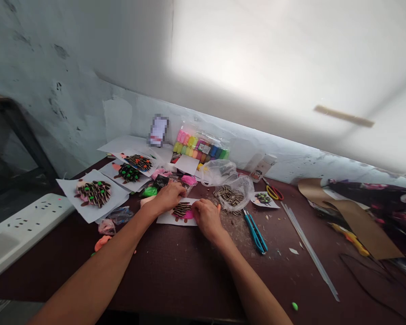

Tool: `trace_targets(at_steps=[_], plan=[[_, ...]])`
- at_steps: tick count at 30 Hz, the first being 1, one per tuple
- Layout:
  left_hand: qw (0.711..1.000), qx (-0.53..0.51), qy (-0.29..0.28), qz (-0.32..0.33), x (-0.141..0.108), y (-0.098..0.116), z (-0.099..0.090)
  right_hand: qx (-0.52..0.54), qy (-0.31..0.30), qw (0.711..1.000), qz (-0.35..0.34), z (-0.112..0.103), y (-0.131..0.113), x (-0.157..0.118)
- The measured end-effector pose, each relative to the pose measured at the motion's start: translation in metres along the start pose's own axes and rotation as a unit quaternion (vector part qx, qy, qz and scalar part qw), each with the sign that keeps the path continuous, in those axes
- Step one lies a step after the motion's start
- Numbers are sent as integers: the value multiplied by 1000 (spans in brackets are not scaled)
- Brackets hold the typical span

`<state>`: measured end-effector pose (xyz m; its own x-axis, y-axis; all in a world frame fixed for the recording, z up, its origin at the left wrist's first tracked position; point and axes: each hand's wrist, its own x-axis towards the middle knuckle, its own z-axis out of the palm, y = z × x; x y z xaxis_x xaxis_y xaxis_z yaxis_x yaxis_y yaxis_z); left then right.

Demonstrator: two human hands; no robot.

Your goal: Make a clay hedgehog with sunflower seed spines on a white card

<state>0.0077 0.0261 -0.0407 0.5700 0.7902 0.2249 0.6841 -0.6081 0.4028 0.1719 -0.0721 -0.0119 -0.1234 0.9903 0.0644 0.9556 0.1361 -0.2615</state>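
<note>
A white card (165, 218) lies on the dark red table, bearing a pink clay shape (188, 214) partly covered with striped seeds (181, 209) and small brown feet below. My left hand (170, 195) is at the card's upper left, fingers closed above the seeds; what they hold, if anything, is too small to tell. My right hand (207, 218) is bent over the card's right side at the pink clay, fingers together, their contents hidden. Just right of it, a clear plastic bag (245, 189) lies open with a heap of seeds (228, 197).
Seed-covered hedgehog cards (94, 194) lie at the left beside a power strip (27, 225). Coloured clay packs (201, 148) and a phone (159, 130) stand behind. A teal cutter (255, 232), scissors (274, 192) and glue sticks (311, 253) lie at the right.
</note>
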Motion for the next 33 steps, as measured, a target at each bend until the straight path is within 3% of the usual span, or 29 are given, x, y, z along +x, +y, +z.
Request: trace_targets(at_steps=[13, 19, 27, 33], plan=[[1000, 2, -1, -12, -1, 1, -1, 5, 7, 1000, 28, -5, 1, -1], [1000, 2, -1, -9, -1, 2, -2, -40, 24, 997, 63, -17, 17, 2], [1000, -3, -18, -6, -2, 4, -7, -145, 33, 976, 159, -22, 47, 8], [1000, -1, -15, -11, -2, 6, -7, -127, 25, 982, 137, -17, 51, 11]])
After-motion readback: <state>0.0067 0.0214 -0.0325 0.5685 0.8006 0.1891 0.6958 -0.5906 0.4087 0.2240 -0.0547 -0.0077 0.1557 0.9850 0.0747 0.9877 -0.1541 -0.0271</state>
